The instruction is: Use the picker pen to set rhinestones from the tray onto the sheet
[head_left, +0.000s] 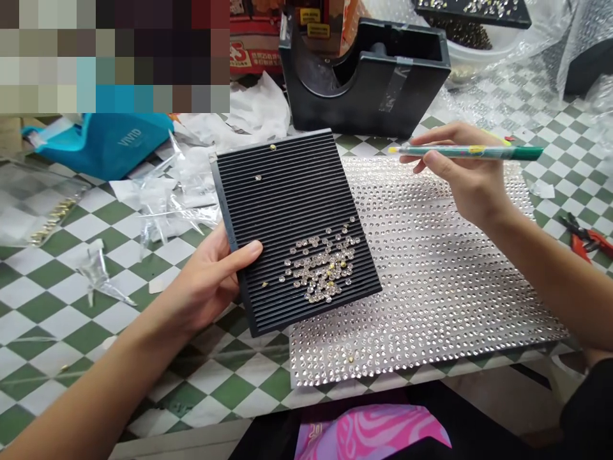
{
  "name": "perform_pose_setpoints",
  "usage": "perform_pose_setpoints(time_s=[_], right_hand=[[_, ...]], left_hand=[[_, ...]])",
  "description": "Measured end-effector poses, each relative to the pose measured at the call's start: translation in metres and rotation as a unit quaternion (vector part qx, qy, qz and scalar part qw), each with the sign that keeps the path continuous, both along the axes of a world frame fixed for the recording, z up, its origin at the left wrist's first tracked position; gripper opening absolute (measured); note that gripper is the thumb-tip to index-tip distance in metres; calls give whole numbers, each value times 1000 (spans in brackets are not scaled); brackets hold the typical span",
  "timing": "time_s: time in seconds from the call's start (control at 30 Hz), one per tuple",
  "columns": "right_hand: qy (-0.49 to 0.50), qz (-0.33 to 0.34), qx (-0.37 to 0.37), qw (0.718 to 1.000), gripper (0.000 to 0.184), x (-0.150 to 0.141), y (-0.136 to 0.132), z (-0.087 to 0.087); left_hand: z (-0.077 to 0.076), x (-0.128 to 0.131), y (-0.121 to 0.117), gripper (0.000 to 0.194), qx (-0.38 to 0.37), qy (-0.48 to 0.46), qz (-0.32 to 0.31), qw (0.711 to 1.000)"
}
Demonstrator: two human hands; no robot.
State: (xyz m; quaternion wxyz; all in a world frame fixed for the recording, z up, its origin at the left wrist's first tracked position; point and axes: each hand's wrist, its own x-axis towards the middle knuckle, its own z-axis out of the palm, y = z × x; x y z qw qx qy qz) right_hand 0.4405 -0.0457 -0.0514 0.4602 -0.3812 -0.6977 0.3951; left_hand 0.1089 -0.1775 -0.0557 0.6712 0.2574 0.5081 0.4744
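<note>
Left hand [205, 281] clamping a black ribbed tray [287, 191] by its edge, thumb on top, loose rhinestones [320, 268] on the tray just beside the thumb — right hand [460, 172] pinching a pick pen [460, 151], above a rhinestone sheet [431, 275]

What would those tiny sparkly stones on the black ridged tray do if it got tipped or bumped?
The small rhinestones look light and smooth, so they would probably slide or roll easily. The ridged black tray, held up by the left hand, would likely steer them along its grooves. Lying loose in a heap, they would probably scatter at a sharp bump.
</note>
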Motion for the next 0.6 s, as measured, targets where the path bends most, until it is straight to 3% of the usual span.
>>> perform_pose_setpoints(time_s=[0.2, 0.4, 0.6], right_hand=[[-14, -7, -10, 1000, 14, -11, 3, -4], [-95, -68, 64, 991, 12, -13, 1, -10], [-126, -87, 97, 983, 17, -15, 1, -13]], left_hand=[[-2, -5, -3, 43, -2, -16, -27, 1000], [-8, -5, -6, 41, 13, -23, -39, 999], [-7, -4, -7, 42, 10, -30, -47, 998]])
